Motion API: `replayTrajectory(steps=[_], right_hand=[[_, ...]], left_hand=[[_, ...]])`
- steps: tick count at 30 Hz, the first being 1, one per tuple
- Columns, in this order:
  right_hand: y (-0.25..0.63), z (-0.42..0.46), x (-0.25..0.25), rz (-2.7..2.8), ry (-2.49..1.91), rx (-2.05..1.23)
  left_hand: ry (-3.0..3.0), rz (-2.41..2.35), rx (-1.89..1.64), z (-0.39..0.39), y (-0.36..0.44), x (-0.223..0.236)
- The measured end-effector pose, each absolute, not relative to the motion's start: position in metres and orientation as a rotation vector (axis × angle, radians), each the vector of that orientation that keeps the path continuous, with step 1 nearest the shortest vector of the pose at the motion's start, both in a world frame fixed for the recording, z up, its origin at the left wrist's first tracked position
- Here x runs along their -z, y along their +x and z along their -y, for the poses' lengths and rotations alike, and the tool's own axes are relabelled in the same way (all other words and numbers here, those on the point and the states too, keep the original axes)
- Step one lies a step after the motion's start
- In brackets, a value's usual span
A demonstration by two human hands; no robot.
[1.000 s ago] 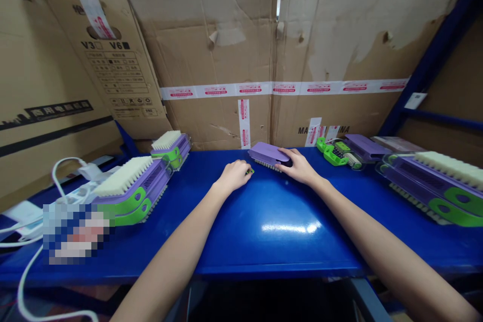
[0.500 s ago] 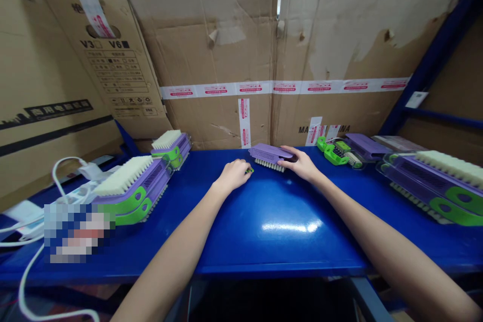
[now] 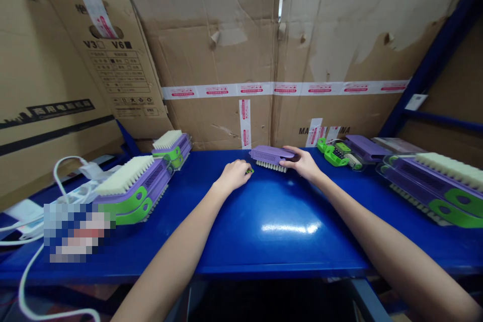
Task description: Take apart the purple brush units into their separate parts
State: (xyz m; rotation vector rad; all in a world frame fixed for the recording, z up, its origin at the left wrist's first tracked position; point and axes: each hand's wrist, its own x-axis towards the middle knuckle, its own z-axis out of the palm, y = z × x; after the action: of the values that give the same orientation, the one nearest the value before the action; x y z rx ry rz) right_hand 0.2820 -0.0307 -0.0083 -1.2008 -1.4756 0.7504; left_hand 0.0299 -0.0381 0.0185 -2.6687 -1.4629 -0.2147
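My right hand (image 3: 305, 163) has its thumb and fingers closed on the right end of a purple brush (image 3: 268, 154) with pale bristles facing down, close to the cardboard at the back. Just left of the brush, my left hand (image 3: 234, 175) is closed around a small green and dark piece (image 3: 249, 171). Only the tip of that piece shows past the fingers, so its kind is hidden. A narrow gap separates the left hand from the brush.
Stacked purple and green brushes stand at left (image 3: 132, 186) and right (image 3: 433, 186). An opened green and purple unit with exposed parts (image 3: 339, 153) lies back right. White cables (image 3: 28, 274) and a power strip (image 3: 77, 195) are at left. Cardboard (image 3: 226, 60) walls the back.
The brush in my right hand has shifted slightly right and turned a little, covering the dark part that showed near the fingers. My left hand stays in place.
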Motion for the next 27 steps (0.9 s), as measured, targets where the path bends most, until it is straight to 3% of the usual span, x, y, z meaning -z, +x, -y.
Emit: replayTrajectory(steps=[14,27], right_hand=[[0.279,0.042,0.000,1.414,-1.185,-0.760],[0.277,0.049,-0.005,1.409,-1.113,-0.939]], left_hand=[[-2.624,1.494,0.225,0.034,0.027,-0.015],[-2.634,1.387,0.521,0.039,0.030,-0.018]])
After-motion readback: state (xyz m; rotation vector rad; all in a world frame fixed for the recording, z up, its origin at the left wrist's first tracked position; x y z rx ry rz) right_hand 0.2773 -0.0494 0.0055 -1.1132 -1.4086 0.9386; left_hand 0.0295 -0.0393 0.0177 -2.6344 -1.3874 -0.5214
